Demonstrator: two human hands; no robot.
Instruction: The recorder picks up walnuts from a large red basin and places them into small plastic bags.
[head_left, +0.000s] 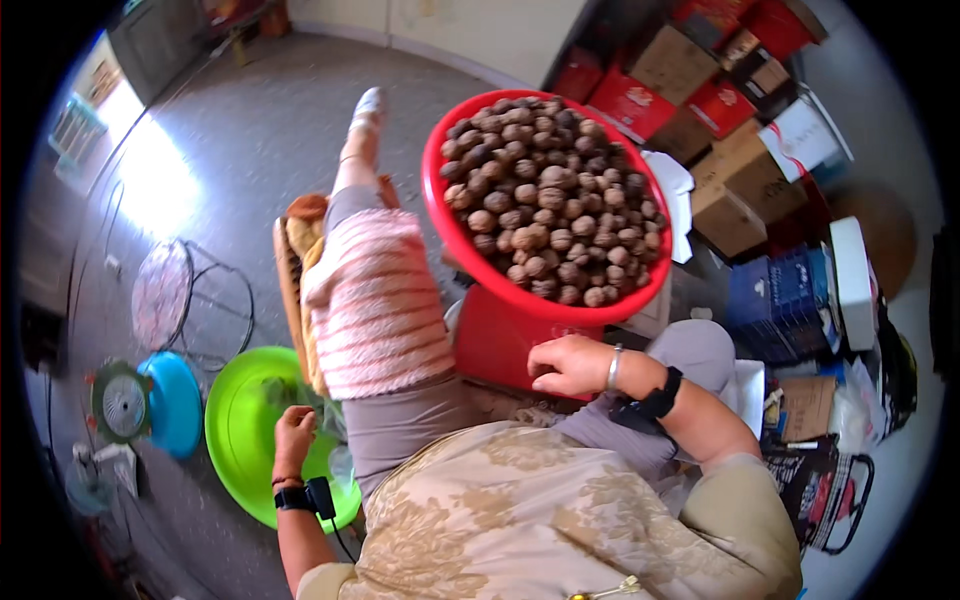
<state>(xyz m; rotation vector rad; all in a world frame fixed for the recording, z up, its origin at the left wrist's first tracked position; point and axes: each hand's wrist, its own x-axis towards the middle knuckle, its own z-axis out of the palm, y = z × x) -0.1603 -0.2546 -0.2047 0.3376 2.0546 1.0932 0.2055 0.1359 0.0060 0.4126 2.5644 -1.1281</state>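
Observation:
A red basin heaped with brown walnuts stands before me, on the right side. Just below its near rim hovers my right hand, fingers bent downward over a red flat surface. The fingertips are partly hidden, so whether they hold anything is unclear. On my left, a bright green basin contains what looks like clear plastic. My left hand is over this basin with curled fingers, and their inner side is turned out of sight. A pink striped towel covers my left thigh.
A wooden-framed seat with a yellow cloth is beside my left leg. Left of the green basin are a blue basin, a small fan and a round wire-framed stool. Cardboard boxes and a blue crate line the right.

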